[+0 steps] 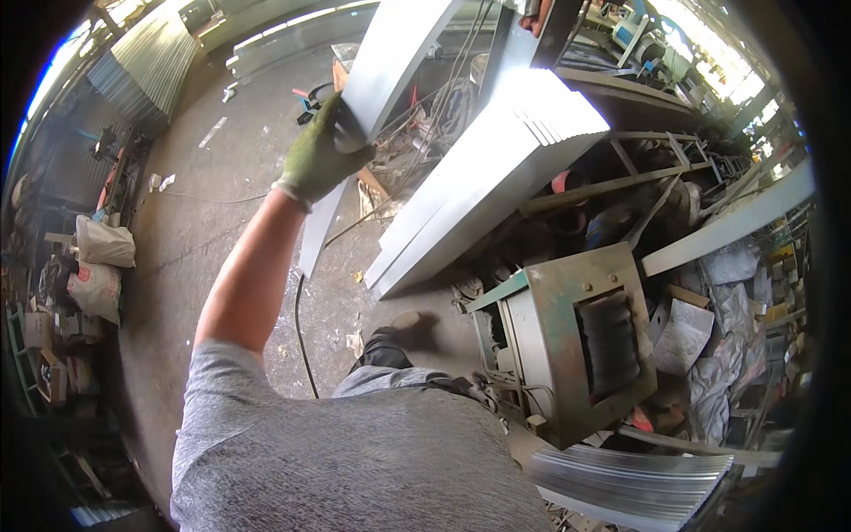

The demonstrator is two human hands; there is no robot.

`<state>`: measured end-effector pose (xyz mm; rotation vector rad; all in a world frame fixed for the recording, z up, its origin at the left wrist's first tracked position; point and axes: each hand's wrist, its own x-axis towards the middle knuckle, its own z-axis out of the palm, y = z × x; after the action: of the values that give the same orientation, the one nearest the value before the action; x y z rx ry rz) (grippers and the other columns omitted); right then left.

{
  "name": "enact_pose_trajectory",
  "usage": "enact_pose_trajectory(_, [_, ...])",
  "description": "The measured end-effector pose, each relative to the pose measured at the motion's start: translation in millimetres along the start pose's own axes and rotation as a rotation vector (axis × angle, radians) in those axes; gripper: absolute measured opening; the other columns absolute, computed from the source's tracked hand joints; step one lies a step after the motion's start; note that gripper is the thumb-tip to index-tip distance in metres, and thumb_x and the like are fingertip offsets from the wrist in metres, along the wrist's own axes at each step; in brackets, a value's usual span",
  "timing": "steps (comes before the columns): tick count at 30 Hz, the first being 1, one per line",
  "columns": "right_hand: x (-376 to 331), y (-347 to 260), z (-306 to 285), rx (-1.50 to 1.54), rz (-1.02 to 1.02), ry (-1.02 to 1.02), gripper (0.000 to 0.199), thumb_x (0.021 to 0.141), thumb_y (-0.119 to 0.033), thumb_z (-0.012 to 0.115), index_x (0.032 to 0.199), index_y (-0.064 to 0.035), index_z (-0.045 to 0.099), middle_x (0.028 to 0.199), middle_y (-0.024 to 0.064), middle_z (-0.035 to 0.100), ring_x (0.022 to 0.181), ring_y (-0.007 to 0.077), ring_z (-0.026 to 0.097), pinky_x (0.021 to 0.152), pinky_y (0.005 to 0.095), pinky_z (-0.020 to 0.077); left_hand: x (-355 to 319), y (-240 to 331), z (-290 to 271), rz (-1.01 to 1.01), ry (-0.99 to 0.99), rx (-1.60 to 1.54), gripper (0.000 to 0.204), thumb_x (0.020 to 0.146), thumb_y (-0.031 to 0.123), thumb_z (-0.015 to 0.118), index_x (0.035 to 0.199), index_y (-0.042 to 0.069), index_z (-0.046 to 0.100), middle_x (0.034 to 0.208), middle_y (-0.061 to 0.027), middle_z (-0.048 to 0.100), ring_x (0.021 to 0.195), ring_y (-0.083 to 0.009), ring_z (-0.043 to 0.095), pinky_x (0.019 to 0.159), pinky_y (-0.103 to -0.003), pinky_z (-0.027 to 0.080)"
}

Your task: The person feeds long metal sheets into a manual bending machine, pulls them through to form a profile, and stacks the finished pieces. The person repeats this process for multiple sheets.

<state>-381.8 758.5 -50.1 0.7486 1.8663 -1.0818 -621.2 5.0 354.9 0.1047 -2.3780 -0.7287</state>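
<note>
My left hand (pixel 324 155), in a green work glove, is closed round the edge of a long, pale metal strip (pixel 387 66). The strip slants from the top of the head view down past my hand, its lower end above the concrete floor. To its right lies a stack of similar long metal strips (pixel 483 168), their ends fanned at the upper right. At the top edge, part of a bare hand (pixel 534 19) shows beside an upright metal piece; it appears to be another person's. My right hand does not show.
A worn green and grey machine housing (pixel 567 346) with a black ribbed panel stands at my right. Below it lies a bundle of ribbed metal sheets (pixel 634 483). A dark cable (pixel 304 337) runs over the floor. White sacks (pixel 105 244) stand at the left, corrugated sheets (pixel 146 71) behind.
</note>
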Motion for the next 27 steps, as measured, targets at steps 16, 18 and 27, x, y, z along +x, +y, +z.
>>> enact_pose_trajectory(16, [7.0, -93.6, 81.3, -0.007, -0.46, 0.084, 0.039, 0.12, -0.018, 0.057, 0.153, -0.0037, 0.072, 0.143, 0.0131, 0.078, 0.134, 0.0246, 0.07, 0.119, 0.0389, 0.0525, 119.8, -215.4, 274.9, -0.235, -0.223, -0.284, 0.112, 0.079, 0.031, 0.104, 0.17, 0.006, 0.045, 0.156, -0.0243, 0.067, 0.144, -0.0422, 0.067, 0.119, -0.048, 0.055])
enact_pose_trajectory(18, [-6.6, -99.0, 84.5, 0.078, -0.311, 0.047, 0.042, 0.121, -0.015, 0.053, 0.157, -0.0031, 0.07, 0.149, 0.0132, 0.077, 0.14, 0.0226, 0.067, 0.124, 0.0375, 0.0495, 120.1, -226.5, 298.5, -0.253, -0.219, -0.302, 0.111, 0.079, 0.031, 0.104, 0.17, 0.006, 0.046, 0.155, -0.0242, 0.068, 0.144, -0.0418, 0.067, 0.119, -0.047, 0.055])
enact_pose_trajectory(27, [-63.0, -151.6, 111.9, -0.071, 0.05, 0.115, 0.042, 0.121, -0.016, 0.054, 0.157, -0.0027, 0.07, 0.149, 0.0122, 0.077, 0.14, 0.0223, 0.067, 0.124, 0.0379, 0.0493, 114.5, -240.8, 364.4, -0.322, -0.309, -0.32, 0.113, 0.08, 0.032, 0.105, 0.172, 0.006, 0.045, 0.162, -0.0242, 0.065, 0.149, -0.0406, 0.064, 0.124, -0.047, 0.052])
